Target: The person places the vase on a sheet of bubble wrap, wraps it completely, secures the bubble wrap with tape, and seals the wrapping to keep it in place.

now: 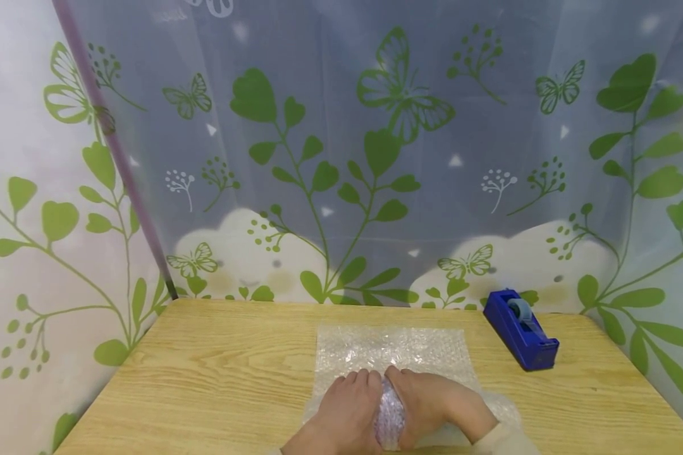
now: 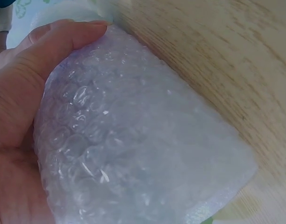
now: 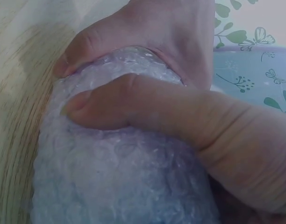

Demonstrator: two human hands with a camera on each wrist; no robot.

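A bubble-wrapped bundle [image 1: 389, 417], rounded and faintly purple, lies low in the middle of the head view. My left hand [image 1: 347, 404] grips its left side, fingers curled over it. From the other side my right hand [image 1: 429, 398] holds it too, the two hands close together. In the left wrist view, the thumb of the left hand [image 2: 21, 98] lies along the clear bubble layers [image 2: 124, 116]. The right wrist view has the right thumb [image 3: 129, 105] pressed across the bundle, with the left hand [image 3: 152, 28] just beyond. What the wrap encloses is hidden.
A flat stretch of bubble wrap [image 1: 389, 347] spreads on the wooden table [image 1: 216, 366] beyond and beside the hands. At the back right stands a blue tape dispenser [image 1: 506, 325] with a roll of tape [image 1: 520, 309]. A leaf-patterned curtain [image 1: 330, 126] hangs behind the table.
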